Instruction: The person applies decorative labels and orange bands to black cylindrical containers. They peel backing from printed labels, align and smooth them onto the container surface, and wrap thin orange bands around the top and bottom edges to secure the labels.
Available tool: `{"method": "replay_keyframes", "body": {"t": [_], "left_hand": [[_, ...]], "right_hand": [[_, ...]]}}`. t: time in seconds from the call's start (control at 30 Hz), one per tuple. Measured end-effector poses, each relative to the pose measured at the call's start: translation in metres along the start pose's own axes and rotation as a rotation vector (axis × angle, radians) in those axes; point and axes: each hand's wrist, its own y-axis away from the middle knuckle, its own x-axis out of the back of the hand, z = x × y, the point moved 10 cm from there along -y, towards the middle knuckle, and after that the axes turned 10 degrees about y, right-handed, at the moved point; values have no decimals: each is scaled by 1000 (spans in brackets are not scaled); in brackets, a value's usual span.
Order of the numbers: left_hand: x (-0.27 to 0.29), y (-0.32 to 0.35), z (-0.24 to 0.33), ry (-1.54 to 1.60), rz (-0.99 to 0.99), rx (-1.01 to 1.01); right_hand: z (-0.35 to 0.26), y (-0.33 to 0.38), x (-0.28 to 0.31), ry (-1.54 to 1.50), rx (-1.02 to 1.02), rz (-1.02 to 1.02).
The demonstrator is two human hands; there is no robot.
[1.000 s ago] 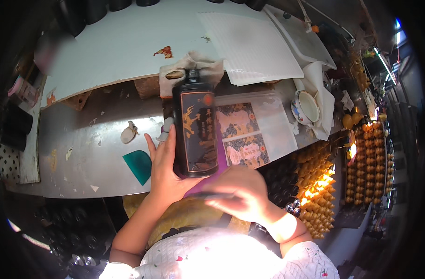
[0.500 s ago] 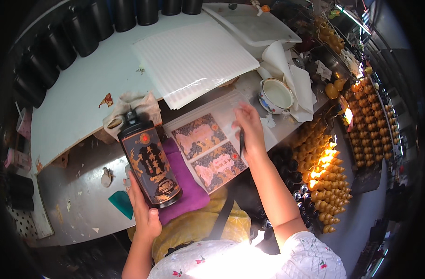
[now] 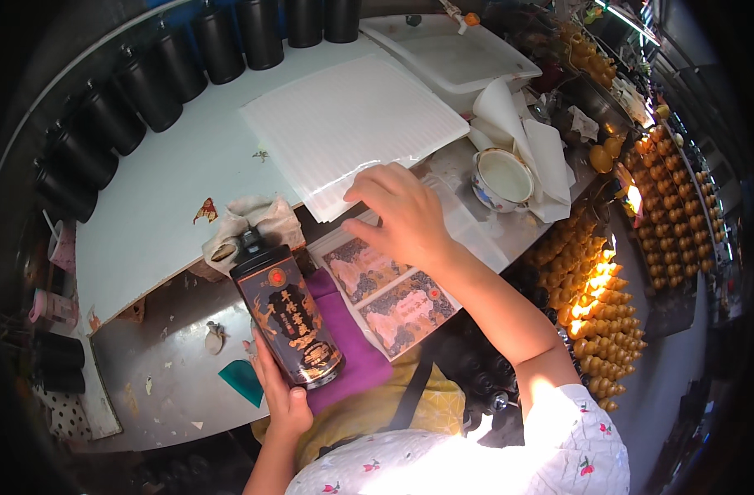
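Observation:
My left hand (image 3: 282, 388) is wrapped round the lower side of a black bottle (image 3: 293, 318) with an orange and gold label, holding it tilted with its pump-like neck pointing away from me. My right hand (image 3: 406, 214) hovers at the near edge of a stack of white ribbed sheets (image 3: 360, 124), its thumb and fingers apart; the palm is hidden. Below that hand lies a clear-backed sheet with two printed labels (image 3: 408, 309), pink and dark, partly covered by it. Under the bottle is a purple cloth (image 3: 356, 355).
Several black bottles (image 3: 150, 87) line the far left table edge. A crumpled cloth (image 3: 257, 223) sits behind the held bottle. A teal scraper (image 3: 243, 381) lies left of my hand. An enamel cup (image 3: 502, 180) and white tray (image 3: 451, 62) stand right; gold gourd-shaped pieces (image 3: 595, 313) fill the lower right.
My right hand has moved left and away from me, from beside the labels to the white sheets' edge. A dark slim thing near that hand earlier is out of sight. The view shifted slightly.

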Motion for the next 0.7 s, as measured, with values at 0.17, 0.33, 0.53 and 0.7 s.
{"method": "replay_keyframes", "body": {"t": [0.17, 0.33, 0.53, 0.7], "left_hand": [[-1, -3, 4, 4, 0, -27], [0, -5, 8, 12, -6, -31], [5, -5, 9, -17, 9, -51], [-2, -4, 7, -69, -2, -51]], "right_hand": [[5, -14, -14, -82, -11, -84], [27, -28, -25, -212, -217, -188], [205, -73, 16, -702, -896, 408], [416, 9, 133, -330, -1058, 915]]}}
